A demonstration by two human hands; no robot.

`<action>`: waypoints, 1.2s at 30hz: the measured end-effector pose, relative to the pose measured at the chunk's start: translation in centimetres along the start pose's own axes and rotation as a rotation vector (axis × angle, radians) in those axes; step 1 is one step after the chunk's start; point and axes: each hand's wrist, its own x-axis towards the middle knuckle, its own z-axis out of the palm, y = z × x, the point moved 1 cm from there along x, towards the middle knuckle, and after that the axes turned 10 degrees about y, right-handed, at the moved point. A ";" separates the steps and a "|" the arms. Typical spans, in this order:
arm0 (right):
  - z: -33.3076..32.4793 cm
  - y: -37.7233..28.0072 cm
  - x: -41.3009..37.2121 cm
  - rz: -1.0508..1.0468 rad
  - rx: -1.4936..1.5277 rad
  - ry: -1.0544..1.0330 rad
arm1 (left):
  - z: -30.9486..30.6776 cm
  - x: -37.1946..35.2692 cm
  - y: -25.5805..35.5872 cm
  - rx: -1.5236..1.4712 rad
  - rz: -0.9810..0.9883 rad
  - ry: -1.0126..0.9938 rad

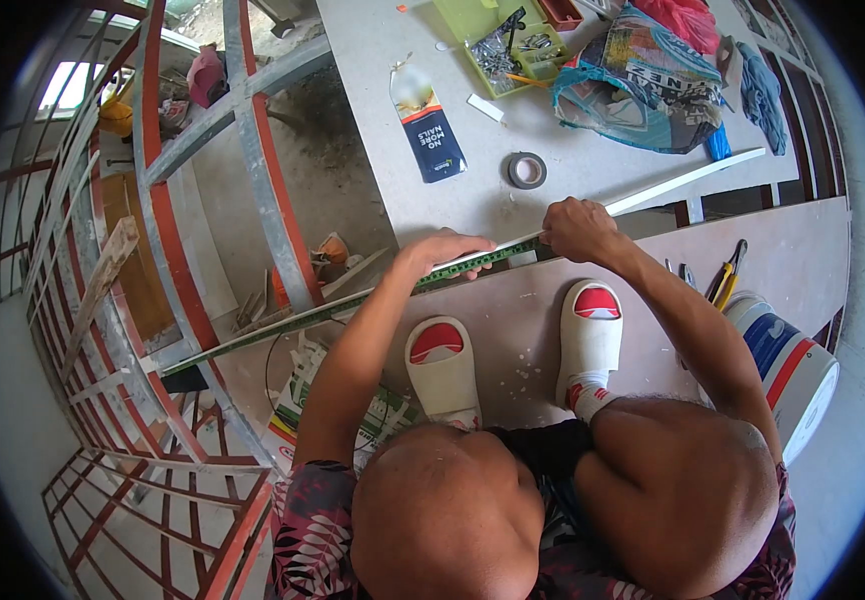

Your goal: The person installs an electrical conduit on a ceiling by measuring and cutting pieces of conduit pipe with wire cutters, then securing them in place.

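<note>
A long, thin white strip (pixel 693 179) lies slantwise across in front of me, with a green band (pixel 473 264) patterned in black along its near side. My left hand (pixel 445 252) is closed round the strip near its middle, thumb along the top and fingers curled beneath. Further right, my right hand (pixel 581 231) forms a fist at the strip where the green band ends. Its fingertips are hidden from above. Beyond the strip, a roll of grey tape (pixel 527 171) and a dark blue "No More Nails" pack (pixel 431 140) lie on the white board.
An open yellow-green case (pixel 493 55) of small hardware and a printed plastic bag (pixel 643 85) sit at the back. Red and grey metal framing (pixel 178 260) with open gaps rises at left. Pliers (pixel 728 277) and a white bucket (pixel 798 385) stand at right.
</note>
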 end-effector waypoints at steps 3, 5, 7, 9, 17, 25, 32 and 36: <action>-0.1 0.1 -0.2 -0.020 0.014 0.022 | -0.1 -0.1 0.3 -0.003 -0.019 -0.019; -0.1 0.0 -0.1 -0.019 -0.001 0.022 | 0.0 -0.3 0.3 0.002 -0.036 -0.011; 0.2 0.1 -0.2 -0.016 -0.016 0.022 | 0.1 -0.3 0.3 -0.010 -0.053 -0.008; 0.8 0.2 -0.7 -0.085 -0.025 0.131 | 0.3 -0.3 0.1 -0.019 -0.065 -0.008; 1.0 -1.6 -8.0 -0.234 -0.156 0.344 | 1.6 -1.1 -0.1 -0.089 -0.085 0.103; 1.1 -0.1 -14.8 -0.028 0.042 -0.132 | 4.2 -1.1 -1.0 0.132 0.353 0.284; -1.6 4.7 -22.1 0.134 0.067 -0.145 | 5.9 -2.6 0.2 0.264 0.497 0.406; -0.6 7.5 -26.8 0.211 0.070 -0.071 | 5.7 -1.7 -0.4 0.302 0.632 0.454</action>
